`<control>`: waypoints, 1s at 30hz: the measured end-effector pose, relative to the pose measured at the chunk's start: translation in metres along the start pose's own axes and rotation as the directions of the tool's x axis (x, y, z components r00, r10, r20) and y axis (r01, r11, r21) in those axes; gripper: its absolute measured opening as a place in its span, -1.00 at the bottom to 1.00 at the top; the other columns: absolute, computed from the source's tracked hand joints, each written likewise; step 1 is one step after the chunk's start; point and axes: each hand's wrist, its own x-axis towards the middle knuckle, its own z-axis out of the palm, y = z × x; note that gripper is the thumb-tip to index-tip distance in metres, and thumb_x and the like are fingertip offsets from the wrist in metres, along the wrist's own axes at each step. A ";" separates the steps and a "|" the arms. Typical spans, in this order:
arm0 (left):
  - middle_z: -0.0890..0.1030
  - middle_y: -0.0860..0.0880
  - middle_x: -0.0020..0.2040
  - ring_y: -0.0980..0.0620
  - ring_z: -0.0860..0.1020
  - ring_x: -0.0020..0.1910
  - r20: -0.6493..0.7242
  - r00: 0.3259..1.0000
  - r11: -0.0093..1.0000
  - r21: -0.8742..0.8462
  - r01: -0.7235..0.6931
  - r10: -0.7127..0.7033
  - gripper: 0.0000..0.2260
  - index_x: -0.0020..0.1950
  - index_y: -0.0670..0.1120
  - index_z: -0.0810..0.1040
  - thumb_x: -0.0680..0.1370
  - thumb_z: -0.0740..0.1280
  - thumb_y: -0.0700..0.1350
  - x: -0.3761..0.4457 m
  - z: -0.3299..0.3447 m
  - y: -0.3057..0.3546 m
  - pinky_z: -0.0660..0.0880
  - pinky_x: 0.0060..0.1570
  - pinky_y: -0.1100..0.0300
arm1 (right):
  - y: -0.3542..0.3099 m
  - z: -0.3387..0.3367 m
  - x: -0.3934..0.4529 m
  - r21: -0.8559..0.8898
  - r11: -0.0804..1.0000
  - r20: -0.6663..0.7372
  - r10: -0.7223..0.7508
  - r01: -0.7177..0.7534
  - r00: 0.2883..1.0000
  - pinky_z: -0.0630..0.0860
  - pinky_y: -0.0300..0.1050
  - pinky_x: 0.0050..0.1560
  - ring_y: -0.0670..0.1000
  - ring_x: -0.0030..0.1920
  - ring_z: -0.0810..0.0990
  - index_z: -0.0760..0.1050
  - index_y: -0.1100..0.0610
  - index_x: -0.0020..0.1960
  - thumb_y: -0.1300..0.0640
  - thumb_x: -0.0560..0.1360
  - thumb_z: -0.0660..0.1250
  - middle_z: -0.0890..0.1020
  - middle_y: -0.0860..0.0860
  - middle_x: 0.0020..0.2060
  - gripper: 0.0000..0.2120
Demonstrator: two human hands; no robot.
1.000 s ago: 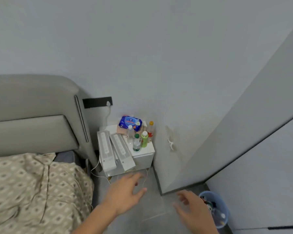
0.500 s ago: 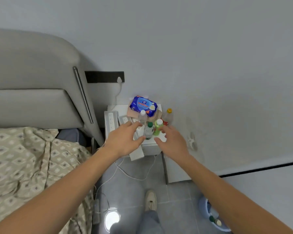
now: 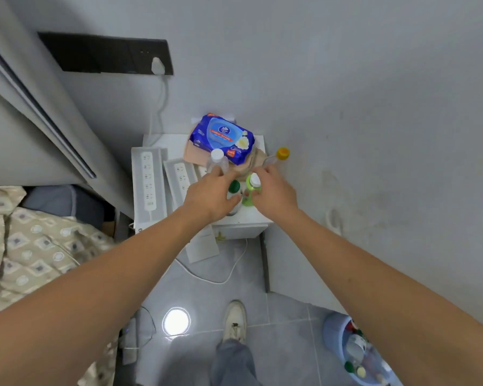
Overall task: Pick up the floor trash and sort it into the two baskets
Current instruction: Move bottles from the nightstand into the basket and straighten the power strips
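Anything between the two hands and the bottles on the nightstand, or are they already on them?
Nothing visible stands between. The left hand is at the green-capped bottle; the right hand is at the green bottle. Whether fingers are closed around them is unclear.

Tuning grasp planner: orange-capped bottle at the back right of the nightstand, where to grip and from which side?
Probably the neck just under the cap of the orange-capped bottle, coming from above and the front. It stands tilted in the corner by the wall, with the tissue pack to its left and the right hand in front hiding its body. Only the top is free.
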 end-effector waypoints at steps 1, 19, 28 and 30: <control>0.45 -0.06 0.31 -0.10 0.54 0.19 0.009 1.000 1.000 0.003 -0.006 0.006 -0.52 0.49 0.18 0.31 0.59 0.32 0.13 0.004 0.008 -0.003 0.57 -0.06 0.00 | 0.002 0.009 0.005 -0.022 1.000 0.005 -0.012 0.012 1.000 0.40 -0.06 -0.20 0.16 0.08 0.58 0.36 -0.03 0.38 0.10 0.51 0.40 0.40 0.05 0.36 -0.53; 0.42 -0.03 0.05 -0.11 0.54 -0.19 -0.079 0.972 0.973 0.096 -0.212 0.220 -0.79 0.15 -0.04 0.48 0.56 0.40 -0.04 -0.064 -0.005 0.001 0.54 -0.29 0.01 | 0.005 0.004 -0.103 0.027 0.997 -0.113 0.079 -0.077 0.990 0.51 0.03 -0.20 0.17 -0.09 0.52 0.40 0.06 0.21 0.05 0.51 0.39 0.42 0.07 0.04 -0.69; 0.42 -0.02 -0.06 -0.12 0.49 -0.25 -0.011 0.903 0.899 0.107 -0.425 0.429 -0.77 0.05 -0.06 0.50 0.52 0.38 0.05 -0.190 -0.010 0.084 0.38 -0.34 0.08 | -0.004 -0.003 -0.310 0.140 0.953 -0.187 0.291 -0.268 0.938 0.41 -0.01 -0.28 0.19 -0.17 0.53 0.41 0.08 0.18 0.01 0.51 0.37 0.42 0.08 0.01 -0.70; 0.43 -0.01 -0.08 -0.08 0.48 -0.24 0.032 0.882 0.880 0.056 -0.472 0.471 -0.78 0.02 -0.06 0.49 0.51 0.39 0.04 -0.217 0.005 0.110 0.36 -0.33 0.08 | 0.004 0.003 -0.366 0.177 0.919 -0.180 0.382 -0.352 0.907 0.41 0.00 -0.26 0.21 -0.15 0.54 0.40 0.08 0.16 0.00 0.52 0.36 0.42 0.07 0.02 -0.71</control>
